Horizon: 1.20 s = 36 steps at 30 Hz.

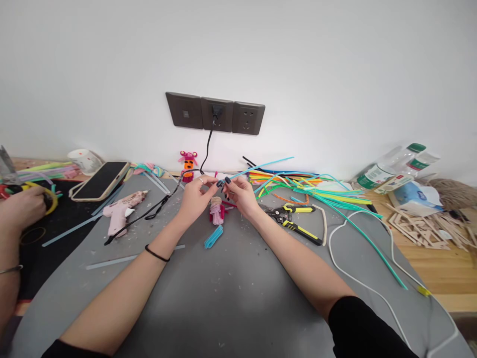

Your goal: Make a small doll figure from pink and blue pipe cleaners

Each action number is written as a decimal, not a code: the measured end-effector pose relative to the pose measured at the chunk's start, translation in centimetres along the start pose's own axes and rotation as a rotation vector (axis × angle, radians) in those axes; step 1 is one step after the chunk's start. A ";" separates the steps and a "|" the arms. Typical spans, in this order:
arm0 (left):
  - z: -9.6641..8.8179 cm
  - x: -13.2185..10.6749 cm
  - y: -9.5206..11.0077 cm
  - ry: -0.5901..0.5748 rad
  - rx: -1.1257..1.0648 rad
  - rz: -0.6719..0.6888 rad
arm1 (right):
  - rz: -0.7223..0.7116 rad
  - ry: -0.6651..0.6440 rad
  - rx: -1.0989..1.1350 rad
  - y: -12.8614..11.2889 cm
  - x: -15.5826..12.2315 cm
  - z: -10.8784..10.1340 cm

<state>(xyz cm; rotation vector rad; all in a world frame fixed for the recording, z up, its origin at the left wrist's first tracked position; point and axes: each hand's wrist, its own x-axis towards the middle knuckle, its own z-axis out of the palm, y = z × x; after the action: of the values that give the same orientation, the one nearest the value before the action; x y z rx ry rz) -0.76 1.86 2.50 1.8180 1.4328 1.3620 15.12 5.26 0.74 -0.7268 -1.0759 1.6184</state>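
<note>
My left hand (196,198) and my right hand (240,194) meet above the grey mat (223,293), fingers pinched together. Between their fingertips runs a thin blue pipe cleaner (261,165) that slants up to the right toward the wall. Just below the hands lies a small pink figure (217,211) made of pipe cleaners. A folded blue piece (213,237) rests on the mat in front of it.
Yellow-handled pliers (294,222) and a heap of coloured pipe cleaners (313,191) lie to the right. A pink glue gun (121,211) and a phone (100,180) lie left. Another person's hand (20,206) holds scissors at far left. Wooden sticks (425,226) lie at right.
</note>
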 end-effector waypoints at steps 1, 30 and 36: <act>0.0 0.0 0.0 -0.006 0.008 0.000 | -0.001 0.001 0.001 0.1 0.0 0.0; 0.0 -0.2 0.1 -0.071 0.241 0.116 | -0.273 0.008 -0.566 0.4 -0.4 -0.2; 0.1 -0.2 0.1 -0.093 0.324 0.126 | -0.320 0.000 -0.728 0.2 -0.7 -0.1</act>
<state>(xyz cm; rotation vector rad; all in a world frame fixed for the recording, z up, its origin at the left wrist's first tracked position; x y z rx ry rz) -0.66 1.65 2.46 2.1773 1.5852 1.1356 15.32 4.62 0.54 -0.9539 -1.7096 0.9369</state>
